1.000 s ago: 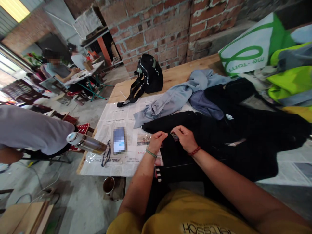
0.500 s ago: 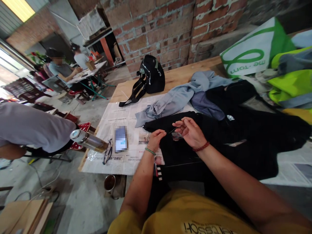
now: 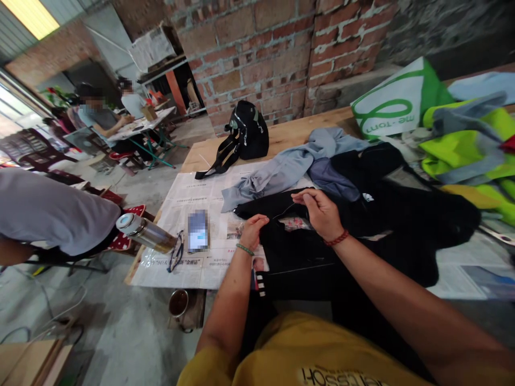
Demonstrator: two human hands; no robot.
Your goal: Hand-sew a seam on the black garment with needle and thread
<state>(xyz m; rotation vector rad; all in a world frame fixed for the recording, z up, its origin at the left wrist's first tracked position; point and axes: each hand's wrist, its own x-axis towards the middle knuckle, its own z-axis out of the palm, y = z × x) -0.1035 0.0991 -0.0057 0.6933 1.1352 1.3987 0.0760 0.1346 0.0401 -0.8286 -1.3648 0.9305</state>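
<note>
Above the black garment [image 3: 362, 241], my left hand [image 3: 252, 231] has its thumb and forefinger closed in a pinch. A thin pale thread [image 3: 284, 212] runs from those fingertips toward my right hand [image 3: 322, 214], whose thumb and fingers are also drawn together, holding the thread's other side. Whether a needle sits in either pinch is too small to make out. The garment lies spread over the table edge, with a striped white trim [image 3: 261, 284] near my left forearm.
Newspaper [image 3: 181, 198] covers part of the wooden table, bearing a phone [image 3: 198, 231], glasses [image 3: 176, 252] and a flask [image 3: 145, 233]. Behind lie a grey cloth [image 3: 277, 166], a black bag [image 3: 251, 131] and a green-white bag [image 3: 396, 102]. Scissors [image 3: 497, 235] are at right. A person sits at left.
My right hand has turned, its fingers now closer together and raised slightly. More of the thread shows between my hands. The view has shifted a little, bringing the scissors into sight.
</note>
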